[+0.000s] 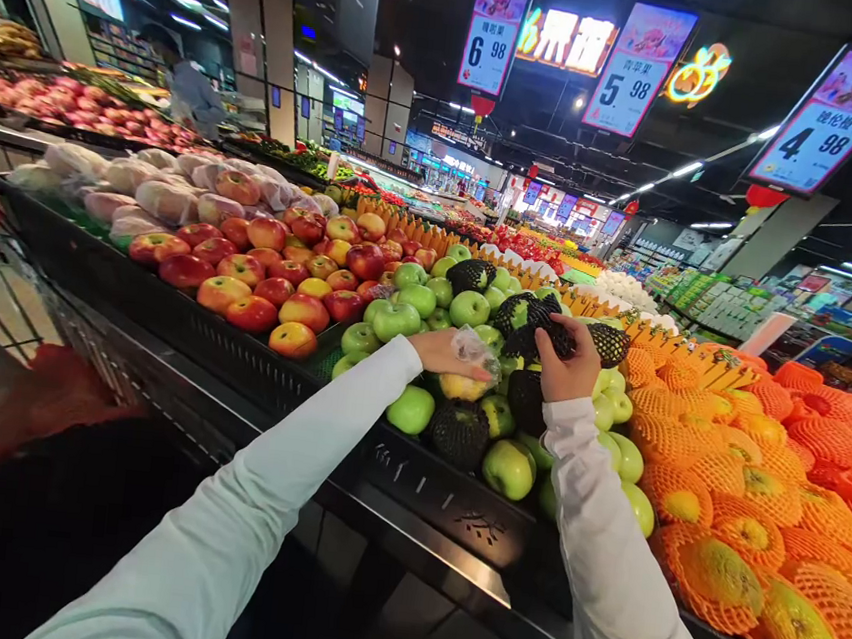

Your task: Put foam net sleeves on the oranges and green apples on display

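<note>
My left hand is closed over a yellowish fruit wrapped in clear plastic, above the green apples. To its right, my right hand is raised with thumb and fingers bent together at a black foam net sleeve. Whether fruit sits inside that sleeve I cannot tell. Another black net covers a round fruit below my left hand. Both hands are over the green apple section of a black display crate.
Red and yellow apples lie to the left, with plastic-wrapped fruit beyond them. Oranges in orange nets fill the right side. A metal cart stands at far left. Price signs hang overhead. Another person is in the background.
</note>
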Action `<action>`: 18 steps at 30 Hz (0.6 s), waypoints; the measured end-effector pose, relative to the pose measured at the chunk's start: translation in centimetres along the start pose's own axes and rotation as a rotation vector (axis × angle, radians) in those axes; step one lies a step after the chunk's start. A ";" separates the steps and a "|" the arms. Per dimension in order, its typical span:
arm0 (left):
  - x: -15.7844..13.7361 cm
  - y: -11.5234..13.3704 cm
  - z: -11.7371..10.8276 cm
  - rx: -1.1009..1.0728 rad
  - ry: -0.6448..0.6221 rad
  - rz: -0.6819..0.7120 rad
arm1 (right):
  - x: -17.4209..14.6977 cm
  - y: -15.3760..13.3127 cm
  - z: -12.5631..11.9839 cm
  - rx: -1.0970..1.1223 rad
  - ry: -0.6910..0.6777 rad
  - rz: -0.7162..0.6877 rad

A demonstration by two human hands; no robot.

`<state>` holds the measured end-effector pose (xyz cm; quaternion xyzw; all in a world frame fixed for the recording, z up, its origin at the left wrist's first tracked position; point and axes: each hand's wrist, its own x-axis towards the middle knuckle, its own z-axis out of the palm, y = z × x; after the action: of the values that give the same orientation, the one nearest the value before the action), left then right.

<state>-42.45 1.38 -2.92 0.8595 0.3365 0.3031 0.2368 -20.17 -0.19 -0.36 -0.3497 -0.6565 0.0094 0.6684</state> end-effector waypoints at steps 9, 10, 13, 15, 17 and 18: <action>0.8 -1.4 -1.0 0.136 0.438 0.093 | 0.3 -0.3 0.1 0.082 -0.077 -0.031; 0.8 -1.4 -1.1 0.139 0.489 0.097 | 0.3 -0.4 0.1 0.107 -0.093 -0.039; 0.6 -1.0 -1.2 0.022 0.623 0.128 | 0.4 -0.8 0.2 0.179 -0.177 -0.035; 0.4 -0.5 -1.3 -0.145 0.619 0.158 | 0.3 -1.2 0.2 0.217 -0.224 -0.023; 0.2 -0.1 -1.3 -0.285 0.568 0.188 | 0.1 -1.6 0.1 0.250 -0.269 -0.007; 0.1 0.1 -1.3 -0.325 0.549 0.195 | 0.0 -1.8 0.1 0.268 -0.296 0.004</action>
<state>-43.21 1.65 -1.94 0.7250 0.2510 0.5943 0.2413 -21.04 -1.50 0.52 -0.2534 -0.7397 0.1492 0.6053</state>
